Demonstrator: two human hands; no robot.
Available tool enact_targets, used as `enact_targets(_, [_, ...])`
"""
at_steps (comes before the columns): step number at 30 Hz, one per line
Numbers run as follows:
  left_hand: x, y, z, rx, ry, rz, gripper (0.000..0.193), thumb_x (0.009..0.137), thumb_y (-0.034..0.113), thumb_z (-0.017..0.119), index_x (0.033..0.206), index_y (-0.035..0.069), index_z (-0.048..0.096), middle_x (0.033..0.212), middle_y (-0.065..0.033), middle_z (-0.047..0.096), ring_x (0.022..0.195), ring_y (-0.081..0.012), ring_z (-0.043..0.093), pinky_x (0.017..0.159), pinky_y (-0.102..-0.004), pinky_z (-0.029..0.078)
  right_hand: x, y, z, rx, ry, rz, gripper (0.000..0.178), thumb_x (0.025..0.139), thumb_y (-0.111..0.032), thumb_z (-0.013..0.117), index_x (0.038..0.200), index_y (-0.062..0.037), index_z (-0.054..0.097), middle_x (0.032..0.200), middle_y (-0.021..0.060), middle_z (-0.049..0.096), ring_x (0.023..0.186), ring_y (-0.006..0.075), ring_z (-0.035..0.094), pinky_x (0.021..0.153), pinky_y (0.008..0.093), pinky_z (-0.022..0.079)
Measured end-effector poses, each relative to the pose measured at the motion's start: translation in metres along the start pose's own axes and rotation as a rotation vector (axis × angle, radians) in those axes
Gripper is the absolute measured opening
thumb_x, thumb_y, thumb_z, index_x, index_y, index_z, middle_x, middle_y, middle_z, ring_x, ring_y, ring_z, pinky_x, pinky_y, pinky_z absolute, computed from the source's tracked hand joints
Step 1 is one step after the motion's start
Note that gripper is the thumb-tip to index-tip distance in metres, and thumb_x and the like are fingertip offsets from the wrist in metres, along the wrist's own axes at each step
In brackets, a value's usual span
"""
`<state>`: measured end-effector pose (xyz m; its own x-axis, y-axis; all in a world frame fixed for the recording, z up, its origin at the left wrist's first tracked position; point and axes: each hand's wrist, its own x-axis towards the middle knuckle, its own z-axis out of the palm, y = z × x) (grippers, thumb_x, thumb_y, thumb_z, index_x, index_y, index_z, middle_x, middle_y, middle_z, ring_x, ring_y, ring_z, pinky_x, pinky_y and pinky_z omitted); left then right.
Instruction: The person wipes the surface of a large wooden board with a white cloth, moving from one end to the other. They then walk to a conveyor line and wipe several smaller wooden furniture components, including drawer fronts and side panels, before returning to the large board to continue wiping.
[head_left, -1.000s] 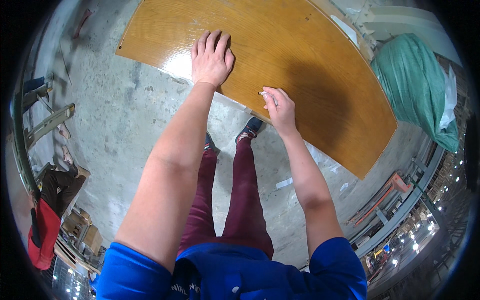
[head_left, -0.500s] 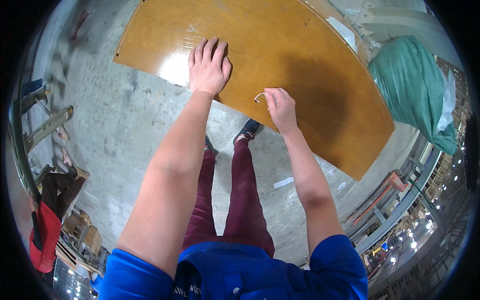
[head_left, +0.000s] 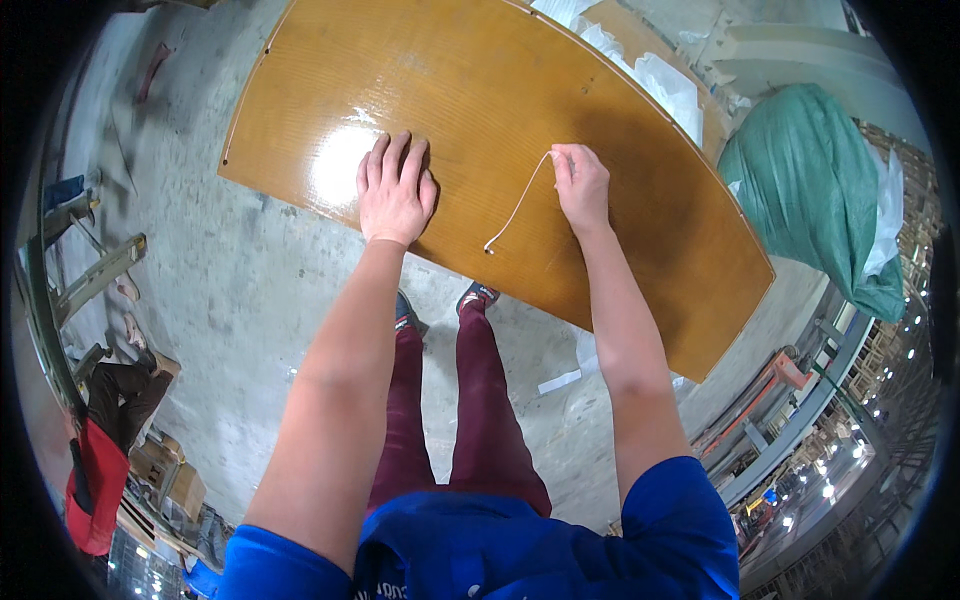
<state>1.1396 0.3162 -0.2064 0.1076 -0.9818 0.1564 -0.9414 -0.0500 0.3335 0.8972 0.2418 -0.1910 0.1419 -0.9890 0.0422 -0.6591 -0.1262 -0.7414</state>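
Observation:
A large glossy brown wooden panel [head_left: 470,110] lies in front of me, with small dark holes along its edges. My left hand [head_left: 393,195] rests flat on its near left part, fingers stretched out. A thin white cord [head_left: 517,205] comes out of a hole near the panel's front edge. My right hand [head_left: 583,185] pinches the cord's upper end between thumb and fingers, over the panel. Between hole and fingers the cord runs in a slight curve. White cord also shows along the panel's left and far right edges.
White wrapping [head_left: 668,92] and cardboard lie past the far right edge. A green sack [head_left: 815,190] stands at the right. A paper strip [head_left: 560,381] is on the floor near my feet. To the left are a metal frame [head_left: 98,268] and a person in dark trousers [head_left: 125,400].
My right hand has moved up and slightly right, drawing a longer stretch of cord out of the hole. The panel and my left hand appear lower in view.

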Motion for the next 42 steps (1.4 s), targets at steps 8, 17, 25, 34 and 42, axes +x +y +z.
enact_targets(8, [0.002, 0.003, -0.002, 0.014, -0.052, -0.004, 0.041, 0.082, 0.021, 0.055, 0.122, 0.018, 0.053, 0.131, -0.0056, 0.047, 0.127, -0.0287, 0.037, 0.106, -0.0451, 0.028, 0.073, 0.027, -0.016, -0.076, 0.126, -0.023, 0.008, 0.086, -0.009, 0.058, 0.086, -0.0009, 0.060, 0.084, 0.0157, 0.064, 0.077, 0.0329, 0.062, 0.069, 0.0398, 0.050])
enact_targets(17, [0.004, 0.003, -0.003, 0.009, -0.083, -0.013, 0.044, 0.081, 0.021, 0.053, 0.125, 0.018, 0.051, 0.133, -0.0061, 0.045, 0.129, -0.0300, 0.035, 0.108, -0.0467, 0.026, 0.093, 0.031, -0.021, -0.177, 0.148, -0.057, 0.008, 0.086, -0.010, 0.058, 0.084, -0.0020, 0.058, 0.081, 0.0152, 0.062, 0.076, 0.0341, 0.061, 0.067, 0.0425, 0.049])
enact_targets(25, [0.005, 0.005, -0.004, 0.043, -0.103, -0.025, 0.043, 0.081, 0.023, 0.054, 0.124, 0.018, 0.052, 0.133, -0.0044, 0.045, 0.129, -0.0277, 0.036, 0.108, -0.0455, 0.026, 0.111, 0.038, -0.025, -0.186, 0.119, -0.110, 0.010, 0.086, -0.011, 0.056, 0.083, -0.0020, 0.058, 0.080, 0.0166, 0.062, 0.077, 0.0357, 0.061, 0.068, 0.0435, 0.049])
enact_targets(34, [0.005, 0.006, -0.006, 0.052, -0.110, -0.043, 0.042, 0.081, 0.023, 0.054, 0.123, 0.018, 0.052, 0.133, -0.0040, 0.045, 0.129, -0.0275, 0.036, 0.108, -0.0458, 0.026, 0.134, 0.044, -0.026, -0.221, 0.129, -0.073, 0.014, 0.087, -0.014, 0.055, 0.082, -0.0009, 0.058, 0.080, 0.0184, 0.062, 0.076, 0.0365, 0.060, 0.070, 0.0454, 0.048])
enact_targets(42, [0.005, 0.007, -0.007, 0.058, -0.090, -0.033, 0.041, 0.081, 0.022, 0.055, 0.122, 0.017, 0.052, 0.132, -0.0039, 0.046, 0.129, -0.0256, 0.036, 0.108, -0.0443, 0.027, 0.135, 0.038, -0.025, -0.371, 0.068, 0.013, 0.012, 0.088, -0.014, 0.052, 0.088, -0.0018, 0.053, 0.083, 0.0187, 0.062, 0.080, 0.0387, 0.060, 0.071, 0.0475, 0.047])
